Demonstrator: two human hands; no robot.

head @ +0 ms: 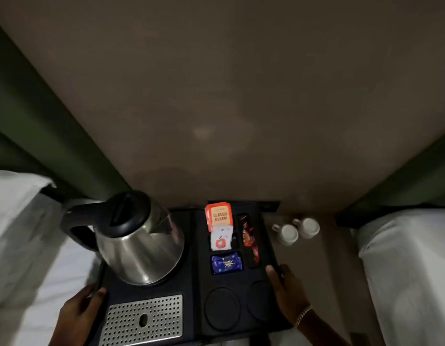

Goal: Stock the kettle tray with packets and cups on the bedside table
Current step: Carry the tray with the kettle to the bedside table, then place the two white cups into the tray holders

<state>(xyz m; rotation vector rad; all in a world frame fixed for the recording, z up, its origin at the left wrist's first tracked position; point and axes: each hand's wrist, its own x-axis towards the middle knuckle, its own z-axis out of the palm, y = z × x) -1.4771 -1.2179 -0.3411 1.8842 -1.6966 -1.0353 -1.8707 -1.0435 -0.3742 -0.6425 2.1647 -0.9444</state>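
Observation:
A black kettle tray (199,270) lies in front of me. My left hand (79,313) grips its left edge and my right hand (286,293) grips its right edge. A steel kettle (139,248) with a black lid stands on the tray's left half, above a perforated metal drip plate (144,318). In the right half's slots lie an orange tea packet (218,216), a white packet (221,238), a blue packet (226,263) and red sachets (250,239). Two round cup recesses (222,308) hold nothing. Two white cups (296,231) stand on the bedside table (304,265), right of the tray.
White bedding (24,240) lies to the left and another white bed (411,270) to the right. A brown wall panel (221,108) rises behind the table, with green wall (29,116) at both sides. The tray's left part overhangs the left bed.

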